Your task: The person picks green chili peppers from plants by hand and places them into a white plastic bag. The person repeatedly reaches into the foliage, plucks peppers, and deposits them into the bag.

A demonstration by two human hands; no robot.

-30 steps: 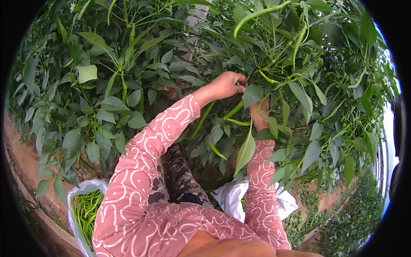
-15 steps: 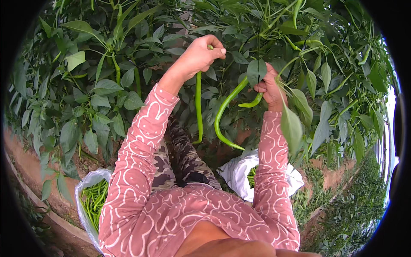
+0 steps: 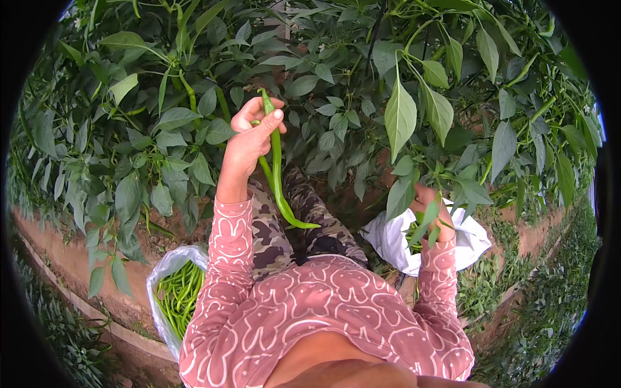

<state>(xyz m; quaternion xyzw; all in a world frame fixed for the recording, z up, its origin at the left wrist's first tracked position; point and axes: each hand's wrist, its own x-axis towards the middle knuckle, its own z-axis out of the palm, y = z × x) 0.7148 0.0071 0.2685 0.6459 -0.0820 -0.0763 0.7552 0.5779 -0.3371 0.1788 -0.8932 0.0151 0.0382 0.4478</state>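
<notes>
My left hand (image 3: pixel 240 145) is raised in front of the plants, its thumb and fingers closed around long green chili peppers. One chili pepper (image 3: pixel 278 178) stands stem up past the fingertips and hangs down to a tip curving right. Part of a second chili pepper (image 3: pixel 265 169) shows beside it, below the hand. Lower down on the right, my right hand (image 3: pixel 443 216) is over the mouth of a white sack (image 3: pixel 471 244) with green contents. Leaves cover most of its fingers, so its grip and anything in it are hidden.
Leafy pepper plants (image 3: pixel 174 119) spread across the front, with more chili peppers hanging among them. Large leaves (image 3: pixel 401 116) overhang the right side. At lower left stands a clear plastic bag (image 3: pixel 155 291) full of green chili peppers (image 3: pixel 183 291). Bare soil (image 3: pixel 84 258) runs along the left.
My right hand has moved down from the foliage to the white sack. My left hand has drawn back, lower and leftward, and now shows two chili peppers rather than one.
</notes>
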